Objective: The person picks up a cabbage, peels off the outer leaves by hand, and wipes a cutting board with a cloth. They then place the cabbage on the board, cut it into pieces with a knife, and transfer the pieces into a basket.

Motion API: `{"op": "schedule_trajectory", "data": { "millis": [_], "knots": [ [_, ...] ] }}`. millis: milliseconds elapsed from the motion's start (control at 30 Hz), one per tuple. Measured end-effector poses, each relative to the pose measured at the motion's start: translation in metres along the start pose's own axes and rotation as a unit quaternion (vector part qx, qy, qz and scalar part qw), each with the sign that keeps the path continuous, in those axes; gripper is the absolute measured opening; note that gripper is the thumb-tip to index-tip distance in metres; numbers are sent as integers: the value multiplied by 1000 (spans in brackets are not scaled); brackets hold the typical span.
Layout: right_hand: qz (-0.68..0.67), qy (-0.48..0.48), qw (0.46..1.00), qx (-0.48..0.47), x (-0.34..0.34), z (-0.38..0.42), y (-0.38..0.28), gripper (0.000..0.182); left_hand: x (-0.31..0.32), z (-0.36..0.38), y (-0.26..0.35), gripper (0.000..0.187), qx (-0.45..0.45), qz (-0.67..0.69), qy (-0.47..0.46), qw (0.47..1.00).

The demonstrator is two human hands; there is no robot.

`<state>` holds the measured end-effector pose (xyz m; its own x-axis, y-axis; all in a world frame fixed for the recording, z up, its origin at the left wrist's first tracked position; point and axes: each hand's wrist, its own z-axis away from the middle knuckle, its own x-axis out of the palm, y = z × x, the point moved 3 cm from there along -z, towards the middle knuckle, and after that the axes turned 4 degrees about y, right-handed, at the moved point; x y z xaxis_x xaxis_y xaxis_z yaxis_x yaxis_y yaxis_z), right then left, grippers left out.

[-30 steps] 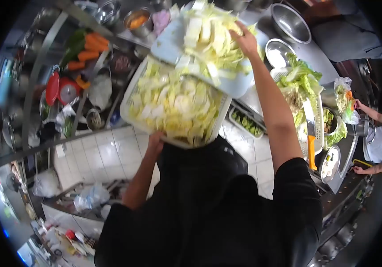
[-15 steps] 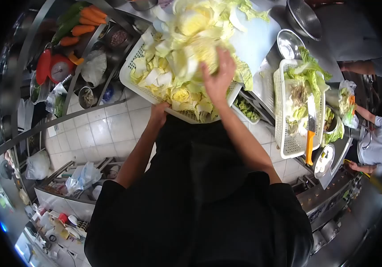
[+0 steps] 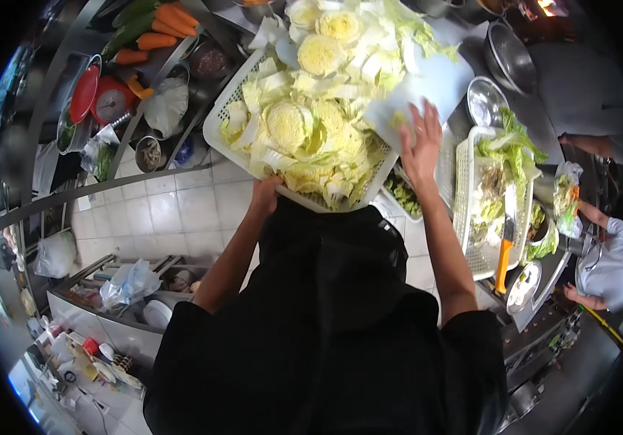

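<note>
A white perforated basket (image 3: 218, 138) sits in front of me, heaped with pale yellow-green cut cabbage (image 3: 289, 125). My left hand (image 3: 266, 196) is closed on the basket's near rim, left of its middle. Past the right rim, my right hand (image 3: 421, 141) is raised over the light blue cutting board (image 3: 438, 81), its fingers apart and holding nothing. A small yellowish scrap (image 3: 398, 119) lies on the board beside its fingertips. More cut cabbage (image 3: 322, 54) is piled at the board's left side, beyond the basket.
At the right stands a second basket (image 3: 463, 210) with leaves and an orange-handled knife (image 3: 503, 264). Steel bowls (image 3: 487, 101) are behind it. Carrots (image 3: 173, 20) and a red scale (image 3: 112, 101) are at the upper left. A person (image 3: 608, 254) is at the far right.
My right hand has moved right, off the cabbage and over the board. More cabbage now fills the basket. My left hand still grips the rim.
</note>
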<state>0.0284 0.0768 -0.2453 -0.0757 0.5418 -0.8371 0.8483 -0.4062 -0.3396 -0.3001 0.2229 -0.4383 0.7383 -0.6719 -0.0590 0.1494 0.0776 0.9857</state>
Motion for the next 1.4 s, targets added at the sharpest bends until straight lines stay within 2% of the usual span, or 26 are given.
{"op": "schedule_trajectory", "data": {
  "millis": [33,67,100,133,200,267,400,433,467,500,567,667,700,733,833,967,1033,1067,1133,1200,1267,1367,1400],
  "knots": [
    [-68,38,992,99,10,7,2,54,1,-1,7,54,14,-18,5,1000],
    [-120,13,987,102,20,17,-1,58,3,-2,14,54,27,-37,11,999],
    [-172,-11,979,107,22,21,-15,62,4,-5,24,54,-108,113,76,985],
    [-207,-30,975,80,18,17,-37,65,5,-6,26,55,-150,161,88,972],
    [-254,-34,961,99,28,10,-50,61,7,-8,29,56,-229,257,124,930],
    [-330,-22,944,-11,29,-29,-65,52,10,-8,57,55,-280,286,220,890],
    [-188,-2,969,-157,52,-158,-70,41,3,-10,65,53,-246,290,227,896],
    [-136,-15,977,-164,71,-186,-63,44,-2,-15,56,52,-241,212,162,933],
    [-84,-24,981,-172,88,-212,-59,46,-4,-19,56,51,-237,173,131,947],
    [-86,-26,980,-176,102,-229,-55,46,-5,-23,57,50,-231,134,100,959],
    [-164,-163,968,-98,132,-250,-52,48,-2,-29,75,48,-248,259,186,915],
    [-165,-192,959,-125,145,-243,-66,45,-8,-38,75,47,-201,265,189,924],
    [-154,-187,962,-123,143,-237,-73,37,-9,-40,73,47,-205,270,194,921],
    [-154,-195,961,-125,148,-227,-77,37,-10,-42,72,47,-207,267,196,921],
    [-209,-137,957,-144,147,-192,-98,28,-16,-48,66,47,-221,266,181,921],
    [-268,-73,953,-122,147,-145,-149,26,-21,-47,73,48,-245,243,158,925],
    [-199,-52,959,-196,153,-119,-173,28,-21,-44,73,49,-229,236,157,931],
    [-199,-53,959,-193,157,-110,-181,28,-20,-42,73,50,-213,230,153,937],
    [-143,-130,958,-210,169,-93,-191,34,-17,-36,73,51,-214,233,157,936],
    [-136,-125,955,-232,170,-90,-191,37,-17,-29,68,52,-213,237,160,934],
    [-336,-225,891,-205,159,-102,-185,33,-19,-25,53,53,-240,238,177,925],
    [-333,-191,891,-242,112,-144,-145,30,-18,-17,53,53,-254,253,186,915],
    [-330,-152,904,-224,98,-161,-120,29,-18,-15,53,54,-255,260,190,912]
  ]
}}
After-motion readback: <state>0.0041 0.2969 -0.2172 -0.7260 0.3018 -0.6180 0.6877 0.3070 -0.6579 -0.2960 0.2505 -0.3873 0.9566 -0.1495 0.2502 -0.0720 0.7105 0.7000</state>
